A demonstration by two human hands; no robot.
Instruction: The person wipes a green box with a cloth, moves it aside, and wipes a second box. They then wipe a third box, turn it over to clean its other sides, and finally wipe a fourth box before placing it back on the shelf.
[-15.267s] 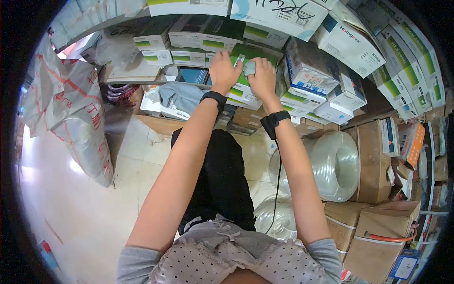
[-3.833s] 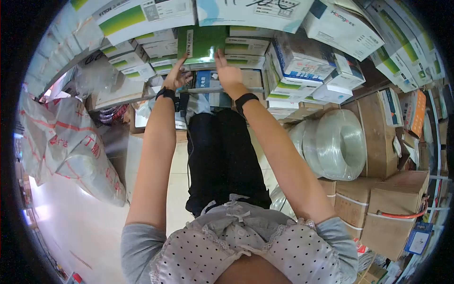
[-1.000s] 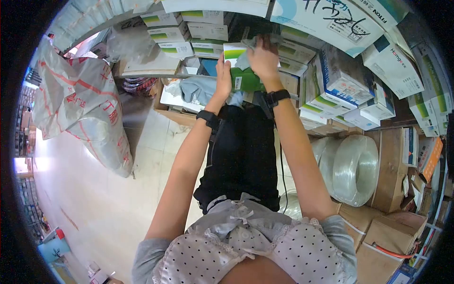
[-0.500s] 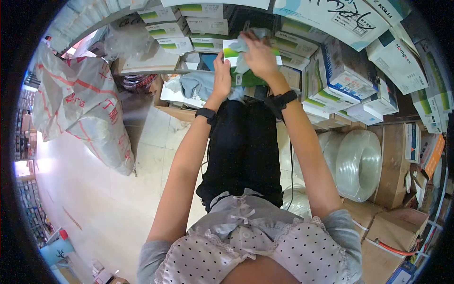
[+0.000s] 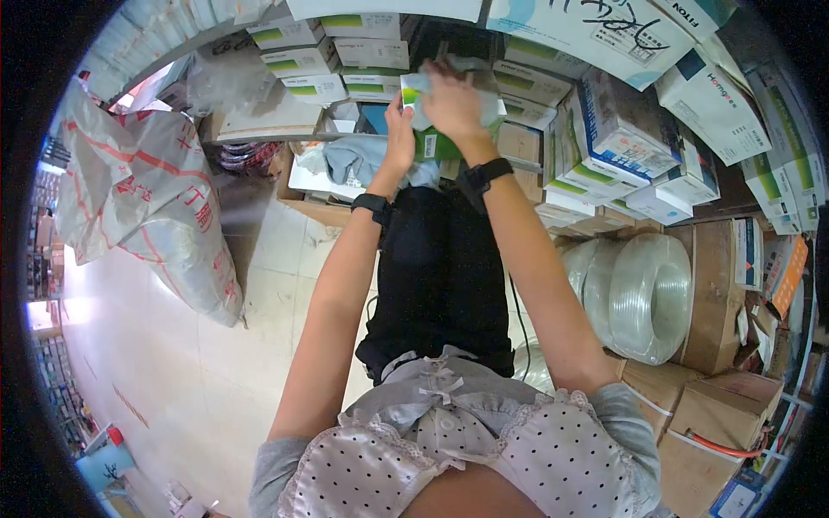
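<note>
A small green and white box (image 5: pixel 436 144) is held up in front of the shelf. My left hand (image 5: pixel 400 138) is closed on the box's left edge. Over the top of it lies my right hand (image 5: pixel 453 105), blurred by motion, with a light grey-blue cloth (image 5: pixel 420 84) bunched under its fingers against the box. Just below and left of the box, a blue-grey garment or cloth (image 5: pixel 350 159) drapes over an open carton (image 5: pixel 302 204). Dark bands are strapped on both my wrists.
White and green boxes (image 5: pixel 371 53) are stacked on the shelf ahead, with more cartons (image 5: pixel 635 129) to the right. Coiled clear hose (image 5: pixel 649 298) stands at right on the floor. A large white plastic sack (image 5: pixel 168 207) with red print is at left.
My right hand has shifted slightly left over the box, wiping the cloth across its surface. My left hand keeps its hold. The whole view has moved a little.
</note>
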